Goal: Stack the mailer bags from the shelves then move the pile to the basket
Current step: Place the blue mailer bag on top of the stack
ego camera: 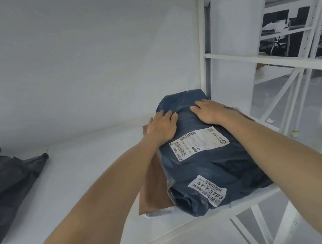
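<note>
Two hands: we see both laid flat on the dark blue mailer bag, fingers straight, grasping nothing.
Where the left hand lies: palm down on the bag's far left part.
Where the right hand lies: palm down on the far right part, near the other hand but apart.
Where the bag sits: at the right end of the white shelf, beside the upright post, on top of a brown mailer bag.
On its top: we count two white shipping labels.
Far left of the shelf: a black mailer bag, well apart.
</note>
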